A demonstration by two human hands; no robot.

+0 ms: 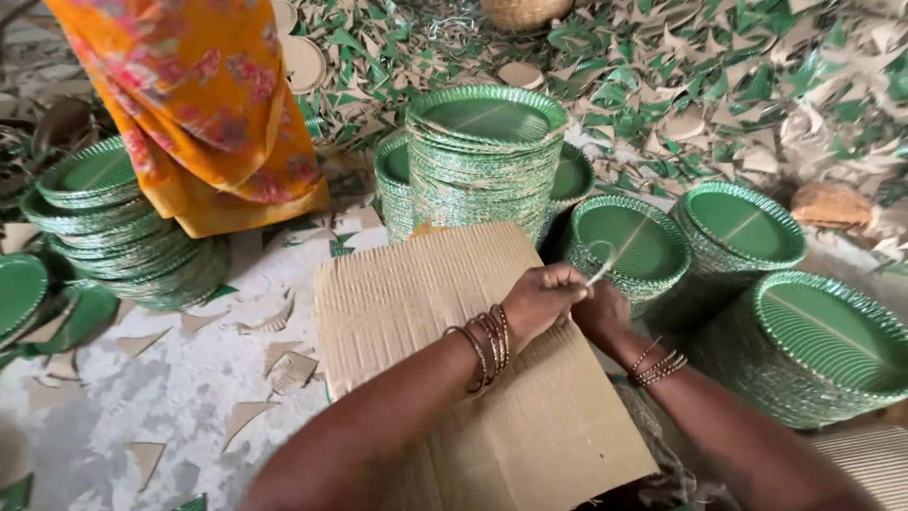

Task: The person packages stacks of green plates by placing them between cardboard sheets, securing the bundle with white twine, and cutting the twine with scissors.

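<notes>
Left hand [544,295] pinches string [605,265] at cardboard sheet's [454,378] far edge.

We are seeing ribbed, matt brown corrugated cardboard [454,378], stacked green paper plates [485,118] with a slight sheen, thin metal bangles [487,343], and rough grey floor [142,407].

Single head-mounted view, looking steeply down and forward from close above the hands. Cardboard sheet [473,369] fills the near centre; stacks of green plates [487,151] stand just beyond; the scrap-littered floor [170,397] extends to the top edge.
</notes>
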